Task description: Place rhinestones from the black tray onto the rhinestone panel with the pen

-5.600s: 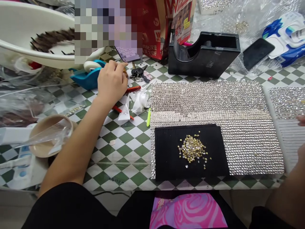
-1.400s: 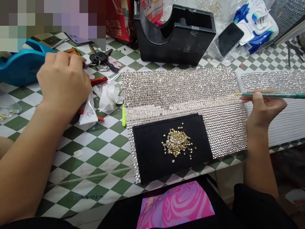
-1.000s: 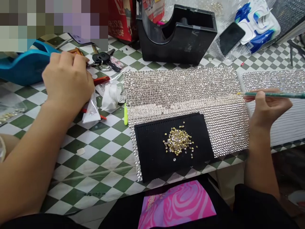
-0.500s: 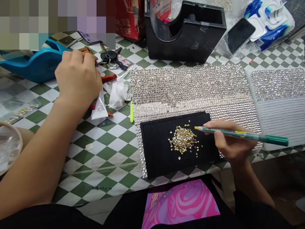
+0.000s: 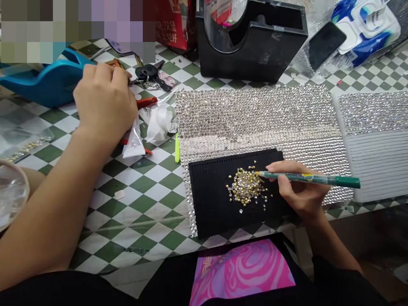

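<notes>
My right hand (image 5: 301,193) grips a green pencil-like picker tool (image 5: 310,179), held nearly level with its yellow tip at the right edge of a pile of small gold and clear rhinestones (image 5: 247,189). The pile lies on a black ribbed tray (image 5: 212,204), which rests on a large sheet of silver rhinestone mesh (image 5: 255,119). My left hand (image 5: 105,102) is curled, knuckles up, over clutter at the far left, next to a key bunch (image 5: 151,74) and a blue tape dispenser (image 5: 47,83). What its fingers hold is hidden.
A black tape dispenser (image 5: 255,40), a dark phone (image 5: 327,38) and a blue-white packet (image 5: 366,25) stand at the back. A white ribbed board with rhinestone rows (image 5: 379,144) lies at the right. Crumpled plastic (image 5: 159,123), a lime stick (image 5: 177,148) and red-handled tools lie on the checkered cloth (image 5: 143,191).
My right hand brought the picker tool from the right edge of the mesh down to the rhinestone pile. My left hand stayed over the clutter by the keys.
</notes>
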Demonstrator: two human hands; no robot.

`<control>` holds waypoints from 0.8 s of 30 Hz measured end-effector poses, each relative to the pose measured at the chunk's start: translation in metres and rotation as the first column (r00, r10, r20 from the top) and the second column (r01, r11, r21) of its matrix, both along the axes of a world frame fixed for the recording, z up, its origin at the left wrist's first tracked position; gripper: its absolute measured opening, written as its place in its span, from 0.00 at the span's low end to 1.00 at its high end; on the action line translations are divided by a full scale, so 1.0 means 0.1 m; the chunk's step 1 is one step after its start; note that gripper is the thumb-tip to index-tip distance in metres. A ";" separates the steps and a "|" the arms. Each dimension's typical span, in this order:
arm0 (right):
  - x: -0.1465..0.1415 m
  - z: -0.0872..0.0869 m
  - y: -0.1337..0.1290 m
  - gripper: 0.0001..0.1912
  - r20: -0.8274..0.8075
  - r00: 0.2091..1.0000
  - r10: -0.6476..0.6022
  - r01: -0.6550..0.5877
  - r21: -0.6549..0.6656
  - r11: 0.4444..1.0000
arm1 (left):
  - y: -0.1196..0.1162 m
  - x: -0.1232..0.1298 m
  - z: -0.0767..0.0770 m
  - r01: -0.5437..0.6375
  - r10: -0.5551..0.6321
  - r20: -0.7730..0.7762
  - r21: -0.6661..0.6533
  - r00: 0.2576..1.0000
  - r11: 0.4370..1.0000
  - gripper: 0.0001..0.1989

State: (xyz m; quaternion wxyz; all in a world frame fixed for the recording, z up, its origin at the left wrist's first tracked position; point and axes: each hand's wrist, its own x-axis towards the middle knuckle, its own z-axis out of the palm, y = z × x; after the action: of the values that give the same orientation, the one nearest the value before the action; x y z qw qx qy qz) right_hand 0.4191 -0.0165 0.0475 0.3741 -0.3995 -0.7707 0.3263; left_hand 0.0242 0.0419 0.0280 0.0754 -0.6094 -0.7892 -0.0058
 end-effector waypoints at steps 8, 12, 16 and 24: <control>0.01 -0.02 0.01 0.12 -0.002 1.000 0.020 -0.020 -0.003 1.000 | 0.01 0.02 0.03 -0.015 0.015 0.003 -0.022 1.000 1.000 0.26; 0.01 -0.01 0.01 0.12 -0.022 1.000 0.010 -0.010 0.004 1.000 | -0.01 0.02 0.03 -0.033 0.034 0.058 -0.009 0.998 0.999 0.26; 0.00 0.00 0.01 0.12 -0.017 1.000 0.019 -0.018 0.017 1.000 | -0.03 0.02 0.03 -0.037 0.031 0.130 0.043 0.991 0.998 0.28; 0.00 -0.01 0.00 0.09 -0.033 0.999 -0.031 0.030 -0.019 0.999 | -0.03 0.05 0.05 -0.057 0.052 0.151 0.027 0.987 0.998 0.27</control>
State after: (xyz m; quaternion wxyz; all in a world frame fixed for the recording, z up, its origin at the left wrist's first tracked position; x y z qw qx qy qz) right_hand 0.4194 -0.0160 0.0463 0.3879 -0.4092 -0.7551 0.3344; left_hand 0.0287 0.0390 0.0334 0.0254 -0.5841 -0.8089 -0.0620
